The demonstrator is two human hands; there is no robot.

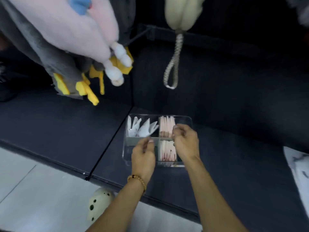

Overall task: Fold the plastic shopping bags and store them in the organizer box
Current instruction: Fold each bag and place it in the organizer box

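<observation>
Looking down through the head camera: my left hand [143, 154] and my right hand [186, 143] hover over the clear organizer box [187, 120] on the dark cushion [66, 131]. Fingers on both hands are curled loosely — neither grips anything I can make out. The box has 4 compartments: white folded bags [142, 128] stand in the far-left one, pink folded bags [166, 126] in the far-right one, and more pale folded bags [167, 150] in the near-right one. Unfolded plastic [299, 169] lies at the right edge.

arms: bare, no sleeves | left wrist: tan beaded bracelet [137, 180], one dark bead
</observation>
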